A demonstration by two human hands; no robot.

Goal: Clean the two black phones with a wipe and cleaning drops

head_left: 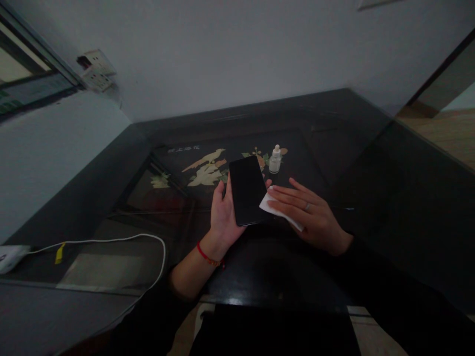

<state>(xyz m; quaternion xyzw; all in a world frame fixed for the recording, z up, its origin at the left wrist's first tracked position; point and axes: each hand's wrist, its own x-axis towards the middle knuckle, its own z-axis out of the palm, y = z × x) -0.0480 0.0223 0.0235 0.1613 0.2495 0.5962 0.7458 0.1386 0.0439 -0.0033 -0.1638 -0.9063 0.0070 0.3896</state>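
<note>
My left hand [223, 213] holds a black smartphone [249, 193] from below, its dark screen facing up and the thumb along the left edge. In my right hand [315, 212] is a white wipe [279, 210], pressed under the fingers. One corner of the wipe lies at the phone's lower right edge; whether it touches the screen I cannot tell. Beyond the phone, to the right, a small clear dropper bottle [274, 162] with a white top stands upright on the dark glossy table [297, 282].
A white cable [111, 241] with a yellow tag [59, 253] runs across the table's left side from a white device [13, 258]. Wall sockets [97, 71] are at the upper left. The table's back edge meets the wall. Inlaid bird and flower pictures [206, 173] decorate the tabletop.
</note>
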